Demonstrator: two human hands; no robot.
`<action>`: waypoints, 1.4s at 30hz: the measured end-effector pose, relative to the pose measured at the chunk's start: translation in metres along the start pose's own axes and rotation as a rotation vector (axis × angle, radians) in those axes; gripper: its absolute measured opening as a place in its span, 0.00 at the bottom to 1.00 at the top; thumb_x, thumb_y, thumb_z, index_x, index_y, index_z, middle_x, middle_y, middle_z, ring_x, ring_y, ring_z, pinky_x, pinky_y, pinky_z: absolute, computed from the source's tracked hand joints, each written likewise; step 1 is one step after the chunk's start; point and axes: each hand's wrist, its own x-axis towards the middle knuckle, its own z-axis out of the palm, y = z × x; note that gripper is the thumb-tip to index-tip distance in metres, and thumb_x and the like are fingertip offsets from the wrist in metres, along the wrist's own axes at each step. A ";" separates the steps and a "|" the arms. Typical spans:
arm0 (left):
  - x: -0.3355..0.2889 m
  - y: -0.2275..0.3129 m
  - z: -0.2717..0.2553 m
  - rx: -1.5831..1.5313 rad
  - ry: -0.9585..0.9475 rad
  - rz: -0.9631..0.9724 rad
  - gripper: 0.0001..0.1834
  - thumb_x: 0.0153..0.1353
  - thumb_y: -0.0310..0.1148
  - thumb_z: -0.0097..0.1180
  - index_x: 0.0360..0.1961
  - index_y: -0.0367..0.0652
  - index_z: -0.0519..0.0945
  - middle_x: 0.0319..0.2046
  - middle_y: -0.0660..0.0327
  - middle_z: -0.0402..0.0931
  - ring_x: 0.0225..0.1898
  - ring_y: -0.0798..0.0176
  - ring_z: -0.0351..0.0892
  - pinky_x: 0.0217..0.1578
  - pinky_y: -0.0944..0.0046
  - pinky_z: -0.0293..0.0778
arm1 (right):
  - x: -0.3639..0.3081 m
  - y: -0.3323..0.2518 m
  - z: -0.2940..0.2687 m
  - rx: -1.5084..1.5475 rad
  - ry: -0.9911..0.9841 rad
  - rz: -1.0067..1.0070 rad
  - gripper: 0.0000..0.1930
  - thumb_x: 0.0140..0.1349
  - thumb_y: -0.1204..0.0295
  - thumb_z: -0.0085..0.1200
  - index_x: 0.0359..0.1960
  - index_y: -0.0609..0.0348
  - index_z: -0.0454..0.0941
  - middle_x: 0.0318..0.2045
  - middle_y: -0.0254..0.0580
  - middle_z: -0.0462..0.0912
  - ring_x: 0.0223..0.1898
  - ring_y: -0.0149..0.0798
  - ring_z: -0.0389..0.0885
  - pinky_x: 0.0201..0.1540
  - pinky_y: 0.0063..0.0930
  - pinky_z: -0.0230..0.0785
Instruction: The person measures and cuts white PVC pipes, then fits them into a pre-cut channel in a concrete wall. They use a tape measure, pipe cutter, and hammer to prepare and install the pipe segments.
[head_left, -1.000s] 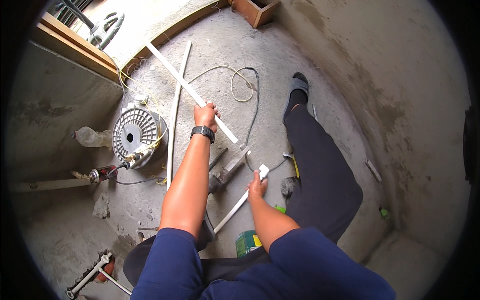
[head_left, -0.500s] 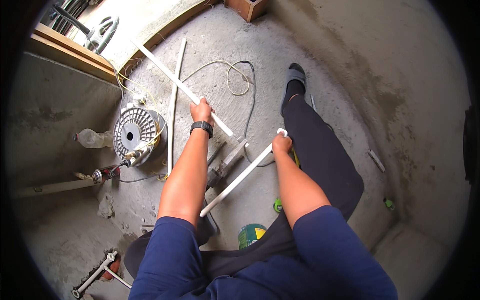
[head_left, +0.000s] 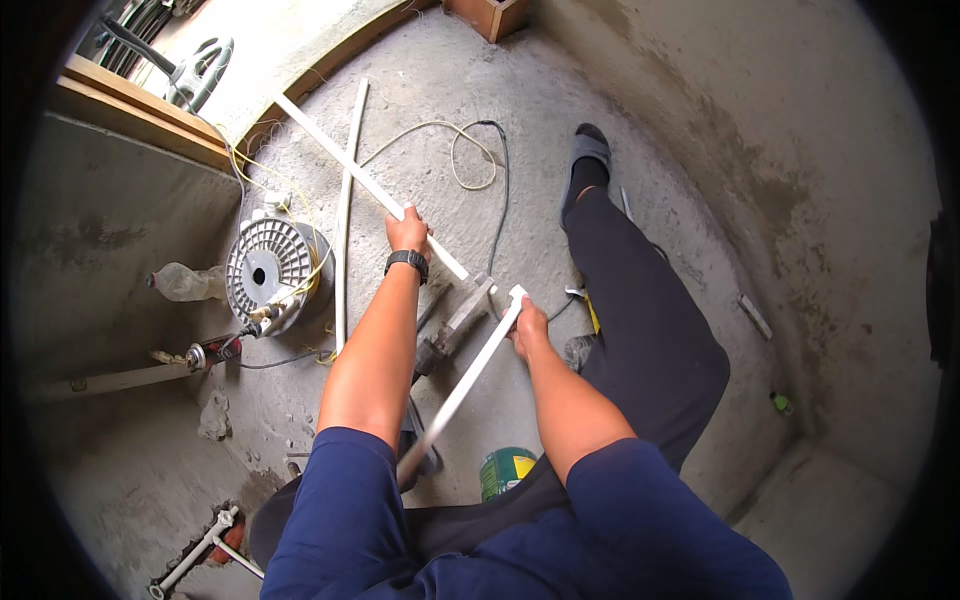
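Note:
My left hand point(head_left: 408, 232), with a dark watch on its wrist, is closed round a long white plastic pipe point(head_left: 328, 143). The pipe slants from the upper left down to a flat grey metal tool point(head_left: 460, 320) standing on the floor, its near end at or beside the tool's tip; contact is unclear. In my right hand point(head_left: 530, 325) is a second white pipe point(head_left: 468, 383), gripped near its upper end. A small white fitting point(head_left: 517, 293) sits on that end, just right of the tool. The pipe's lower end is blurred by motion.
Another white pipe point(head_left: 344, 240) lies on the concrete floor, crossed by the left one. A grey cable reel point(head_left: 245, 250), a plastic bottle point(head_left: 190, 282) and a gas torch point(head_left: 200, 353) are at left. A green can point(head_left: 495, 475) stands close to me. My leg borders the right.
My right hand has moved left and its pipe has swung steeper, bringing the fitting end close to the tool. The left hand and its pipe have shifted slightly down and right.

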 end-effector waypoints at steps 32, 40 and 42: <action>-0.028 0.030 -0.015 0.035 0.122 -0.036 0.13 0.71 0.35 0.54 0.44 0.41 0.65 0.27 0.58 0.68 0.22 0.63 0.70 0.21 0.58 0.71 | -0.076 -0.177 -0.001 -0.225 -0.264 -0.242 0.17 0.74 0.56 0.54 0.46 0.59 0.74 0.35 0.43 0.85 0.30 0.35 0.85 0.29 0.31 0.79; -0.027 0.028 -0.011 -0.083 0.079 -0.070 0.10 0.72 0.35 0.54 0.37 0.41 0.69 0.25 0.62 0.67 0.21 0.65 0.68 0.22 0.59 0.71 | -0.038 -0.093 -0.006 -0.425 -0.204 -0.318 0.18 0.66 0.58 0.66 0.43 0.61 0.83 0.24 0.32 0.78 0.20 0.26 0.74 0.20 0.24 0.70; -0.022 0.024 -0.008 -0.139 0.062 -0.057 0.10 0.72 0.35 0.53 0.38 0.41 0.69 0.26 0.62 0.68 0.22 0.65 0.68 0.22 0.59 0.72 | -0.026 -0.078 -0.014 -0.574 -0.141 -0.374 0.19 0.64 0.58 0.68 0.44 0.63 0.83 0.25 0.34 0.80 0.24 0.27 0.78 0.22 0.24 0.73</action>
